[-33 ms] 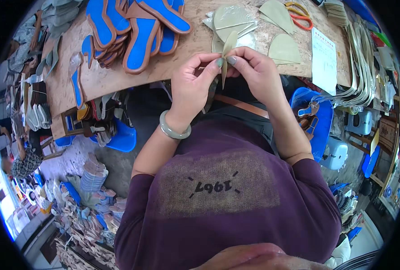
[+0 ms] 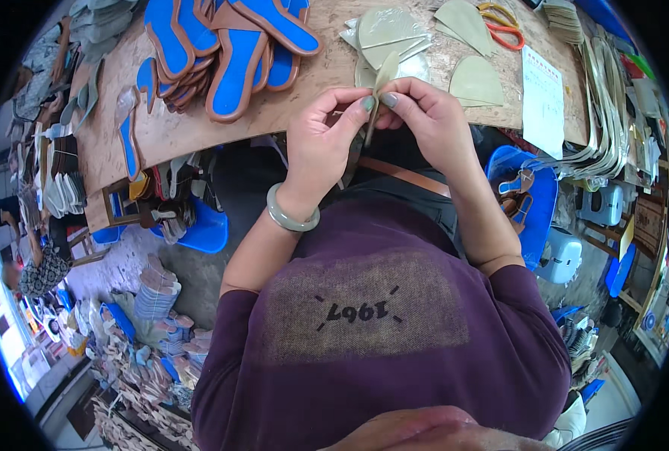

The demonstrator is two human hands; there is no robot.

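Note:
Both my hands pinch one thin olive-green shoe piece above the near edge of the wooden workbench. My left hand, with a pale green bangle on its wrist, grips the piece from the left with thumb and forefinger. My right hand grips it from the right. The piece stands on edge between the fingertips. Just beyond it lies a pile of similar olive pieces.
A stack of blue insoles with brown rims lies at the bench's back left. Orange-handled scissors and a white paper sheet sit to the right. Blue plastic bins and several shoe parts crowd the floor around.

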